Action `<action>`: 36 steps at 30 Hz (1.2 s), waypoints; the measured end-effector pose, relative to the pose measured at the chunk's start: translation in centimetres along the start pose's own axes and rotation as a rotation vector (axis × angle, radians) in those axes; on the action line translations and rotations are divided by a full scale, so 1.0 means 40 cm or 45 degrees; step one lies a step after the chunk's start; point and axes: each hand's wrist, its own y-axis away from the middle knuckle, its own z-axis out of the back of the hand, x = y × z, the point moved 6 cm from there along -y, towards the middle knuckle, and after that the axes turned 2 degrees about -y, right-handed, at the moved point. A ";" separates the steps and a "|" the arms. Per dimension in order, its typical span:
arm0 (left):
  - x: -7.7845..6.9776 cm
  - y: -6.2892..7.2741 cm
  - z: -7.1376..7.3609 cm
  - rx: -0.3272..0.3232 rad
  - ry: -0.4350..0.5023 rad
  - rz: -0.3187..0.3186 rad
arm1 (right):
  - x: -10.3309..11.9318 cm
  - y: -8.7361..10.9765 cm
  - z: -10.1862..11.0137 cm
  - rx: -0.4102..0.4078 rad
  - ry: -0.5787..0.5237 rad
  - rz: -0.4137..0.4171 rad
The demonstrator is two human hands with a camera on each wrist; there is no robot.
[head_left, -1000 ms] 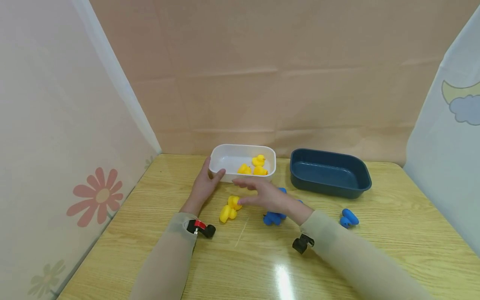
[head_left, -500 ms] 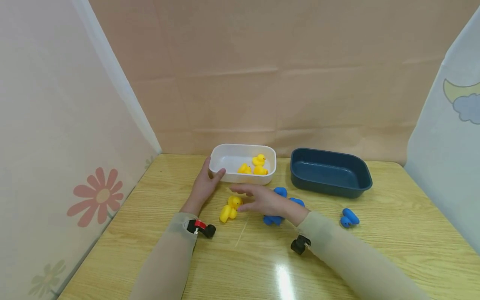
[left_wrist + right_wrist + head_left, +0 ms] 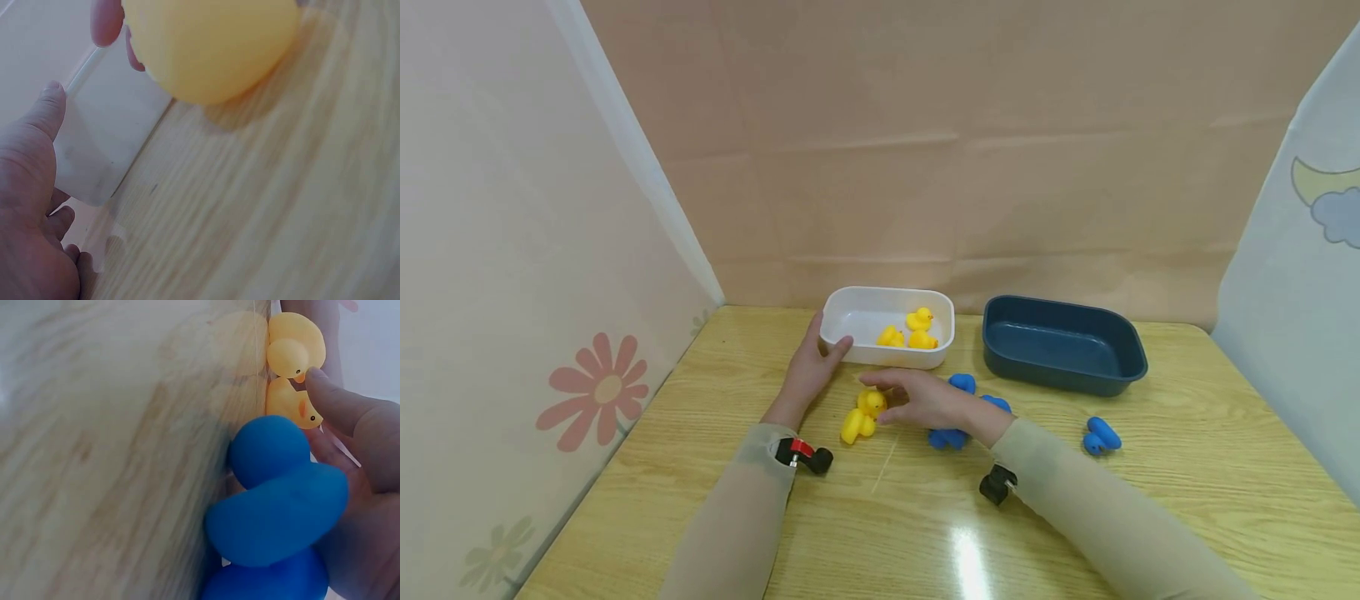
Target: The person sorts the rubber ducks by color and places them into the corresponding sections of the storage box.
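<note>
The right hand (image 3: 917, 400) arched over the rear yellow rubber duck (image 3: 871, 400), thumb and fingers parted around its sides; contact was unclear. That duck sat on the table beside another yellow duck (image 3: 854, 427). The left hand (image 3: 808, 367) gripped the white tub (image 3: 887, 358) by its end, apparently steadying it. Blue ducks (image 3: 947, 439) lay near the right wrist; the navy tub (image 3: 1060, 375) stood beyond.

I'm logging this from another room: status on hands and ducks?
Left hand holding left end of white bin. Right hand by two loose yellow rubber ducks, contact unclear. Possibly in the way: blue rubber ducks crowding that hand.
</note>
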 end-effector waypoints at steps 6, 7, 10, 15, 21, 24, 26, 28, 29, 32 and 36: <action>-0.008 0.004 0.002 -0.005 0.024 -0.025 | -0.005 -0.006 -0.001 0.001 0.043 -0.004; -0.008 0.003 0.001 -0.006 0.021 -0.026 | -0.007 -0.008 -0.001 0.001 0.051 -0.003; -0.005 0.002 0.002 -0.005 0.011 -0.021 | -0.008 -0.010 -0.002 -0.001 0.069 -0.007; -0.002 0.002 0.001 0.004 0.012 -0.011 | -0.009 -0.013 -0.002 -0.009 0.118 -0.012; -0.004 0.002 0.002 -0.006 0.030 -0.021 | -0.011 -0.020 -0.003 -0.022 0.140 -0.023; -0.003 0.002 0.001 -0.009 0.027 -0.016 | -0.010 -0.019 -0.001 -0.031 0.155 -0.014; -0.001 0.001 0.000 -0.009 0.021 -0.009 | -0.011 -0.019 -0.001 -0.038 0.164 -0.014; 0.000 0.000 0.000 -0.010 0.017 -0.002 | -0.012 -0.020 -0.001 -0.045 0.174 -0.011; 0.001 -0.001 0.000 -0.010 0.015 0.004 | -0.013 -0.020 -0.001 -0.050 0.178 -0.012; 0.004 -0.002 0.000 -0.010 0.006 0.014 | -0.018 -0.021 0.002 -0.071 0.180 -0.025; 0.006 -0.003 0.000 -0.013 -0.009 0.010 | -0.020 -0.021 0.006 -0.106 0.185 -0.052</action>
